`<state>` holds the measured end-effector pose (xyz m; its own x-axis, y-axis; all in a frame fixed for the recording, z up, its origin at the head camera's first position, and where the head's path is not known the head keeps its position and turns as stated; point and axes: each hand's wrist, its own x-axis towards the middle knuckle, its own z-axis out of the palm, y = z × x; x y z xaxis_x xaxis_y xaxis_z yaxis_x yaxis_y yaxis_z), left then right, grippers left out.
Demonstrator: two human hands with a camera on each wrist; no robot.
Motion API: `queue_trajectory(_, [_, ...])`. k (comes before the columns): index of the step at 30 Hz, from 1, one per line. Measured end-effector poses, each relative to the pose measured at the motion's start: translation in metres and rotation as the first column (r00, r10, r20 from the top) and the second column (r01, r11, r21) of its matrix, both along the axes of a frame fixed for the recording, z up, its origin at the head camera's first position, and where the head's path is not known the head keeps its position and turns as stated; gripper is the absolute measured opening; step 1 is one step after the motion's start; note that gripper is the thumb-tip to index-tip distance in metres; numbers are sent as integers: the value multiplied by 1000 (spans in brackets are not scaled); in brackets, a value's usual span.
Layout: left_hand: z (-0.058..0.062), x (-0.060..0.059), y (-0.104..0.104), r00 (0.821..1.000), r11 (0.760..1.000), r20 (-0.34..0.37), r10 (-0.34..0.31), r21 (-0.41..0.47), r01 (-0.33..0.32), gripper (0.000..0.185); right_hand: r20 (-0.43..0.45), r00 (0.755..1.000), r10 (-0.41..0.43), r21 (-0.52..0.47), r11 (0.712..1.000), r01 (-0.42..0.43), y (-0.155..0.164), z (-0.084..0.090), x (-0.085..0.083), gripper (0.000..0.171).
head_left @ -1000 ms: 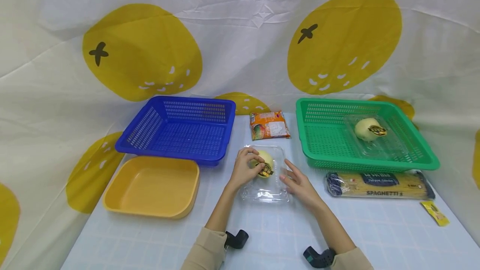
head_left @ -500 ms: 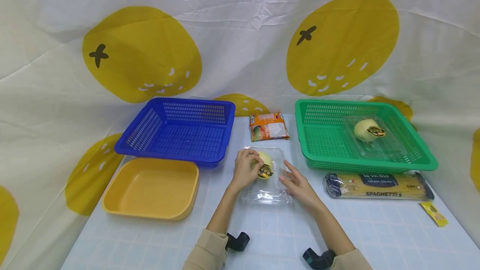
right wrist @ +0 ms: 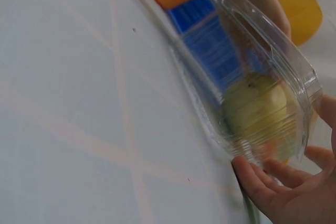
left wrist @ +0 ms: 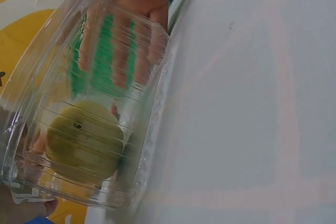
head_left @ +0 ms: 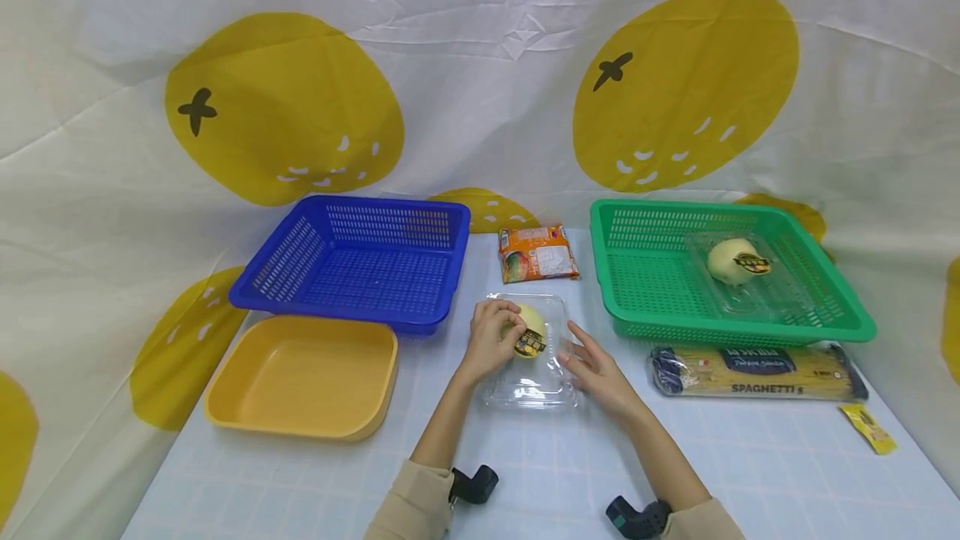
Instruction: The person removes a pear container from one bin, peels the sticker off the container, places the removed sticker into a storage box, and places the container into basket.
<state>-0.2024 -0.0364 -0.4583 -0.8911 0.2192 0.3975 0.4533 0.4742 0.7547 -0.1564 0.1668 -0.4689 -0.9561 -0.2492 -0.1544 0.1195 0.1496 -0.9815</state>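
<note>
A clear plastic clamshell container [head_left: 532, 392] lies mid-table with a round, pale yellow-green fruit [left wrist: 84, 142] inside. The top bears a black-and-gold label [head_left: 531, 344]. My left hand [head_left: 491, 344] is over the container's left side, fingers bent and thumb close to the index finger, beside the label. Whether those fingertips pinch anything is hidden. At the container's right edge is my right hand [head_left: 600, 373]. Its fingers are loosely extended along the side in the right wrist view, the thumb near the lid's rim.
A blue basket [head_left: 348, 319] and a yellow tub [head_left: 300, 433] stand left. The green basket [head_left: 637, 273] at right holds another boxed fruit [head_left: 731, 262]. Spaghetti [head_left: 757, 373] lies before it, near a small yellow packet [head_left: 868, 428]. An orange packet [head_left: 538, 254] lies behind the container.
My left thumb and fingers have drawn closer together and shifted slightly left off the label. The container and my right hand have stayed nearly still.
</note>
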Motion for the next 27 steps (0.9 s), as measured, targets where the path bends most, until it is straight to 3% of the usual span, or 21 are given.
queue_trajectory(13, [1,-2,-5,995,997,78,-67,50,63,6,0,1000,7,-6,1000,-7,0,0,0,68])
queue_trajectory(27, [7,0,-8,988,990,95,-121,88,112,8,0,1000,8,-7,1000,-8,0,-1,1,69])
